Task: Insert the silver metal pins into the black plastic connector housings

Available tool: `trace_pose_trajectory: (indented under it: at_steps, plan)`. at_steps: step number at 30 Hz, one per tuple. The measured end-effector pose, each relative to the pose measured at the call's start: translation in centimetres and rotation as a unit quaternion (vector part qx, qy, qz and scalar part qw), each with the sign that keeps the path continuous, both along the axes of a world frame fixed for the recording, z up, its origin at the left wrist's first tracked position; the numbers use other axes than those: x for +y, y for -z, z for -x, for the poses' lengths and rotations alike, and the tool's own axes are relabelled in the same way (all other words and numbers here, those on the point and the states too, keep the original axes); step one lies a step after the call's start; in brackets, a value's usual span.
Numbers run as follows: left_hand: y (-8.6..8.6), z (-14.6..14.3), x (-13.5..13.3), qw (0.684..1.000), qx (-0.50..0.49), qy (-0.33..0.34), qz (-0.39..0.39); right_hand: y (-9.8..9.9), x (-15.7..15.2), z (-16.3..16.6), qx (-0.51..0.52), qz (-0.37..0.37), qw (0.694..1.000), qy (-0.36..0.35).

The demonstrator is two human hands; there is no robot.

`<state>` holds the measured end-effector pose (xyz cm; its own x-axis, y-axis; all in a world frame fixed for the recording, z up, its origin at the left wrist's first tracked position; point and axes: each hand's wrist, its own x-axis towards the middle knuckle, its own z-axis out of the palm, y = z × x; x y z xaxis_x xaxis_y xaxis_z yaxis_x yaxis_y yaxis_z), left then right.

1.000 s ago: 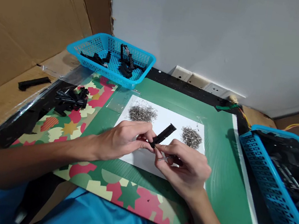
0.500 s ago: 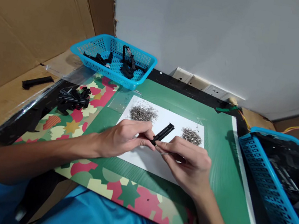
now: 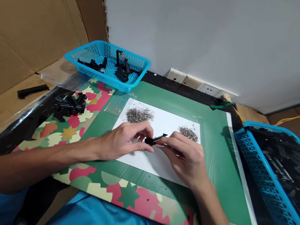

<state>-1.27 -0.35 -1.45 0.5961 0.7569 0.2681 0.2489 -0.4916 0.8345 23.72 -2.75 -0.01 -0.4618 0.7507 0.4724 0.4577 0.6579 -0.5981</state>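
Observation:
Between my two hands, over a white sheet point(image 3: 139, 161), is a narrow black plastic part point(image 3: 150, 141), turned nearly edge-on. My left hand point(image 3: 125, 139) has its thumb and forefinger curled around the part's left end. The fingers of my right hand point(image 3: 186, 153) pinch the same part from the right. A thin silvery sliver shows by the right fingertips, too small to name. Behind my left hand lies a pile of tiny metal pieces point(image 3: 140, 114). A second, smaller metal pile point(image 3: 188, 133) sits behind my right hand.
A blue basket point(image 3: 106, 80) with several black parts stands at the back left. Black parts point(image 3: 69, 106) are heaped on the patterned mat, left. One long black piece point(image 3: 33, 91) lies on cardboard. At right, another blue basket point(image 3: 272, 179) is full of black parts. Wall sockets point(image 3: 194, 82) line the back.
The black part has been tilted from showing its long face to nearly edge-on. My left thumb and forefinger have shifted at its end. The whole view has shifted slightly.

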Motion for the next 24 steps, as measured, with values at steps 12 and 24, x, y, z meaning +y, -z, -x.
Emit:
trace_pose_trajectory:
  at_steps: [12, 24]
  plan:
    - [0.4, -0.3, 0.1, 0.993, 0.05, -0.01, -0.104, -0.9, 0.2, -0.9, 0.012, 0.007, 0.998, 0.056]
    - [0.8, -0.4, -0.2, 0.977, 0.099, 0.028, -0.188, -1.0, -0.3, 0.6, 0.16, 0.095, 0.968, 0.168]
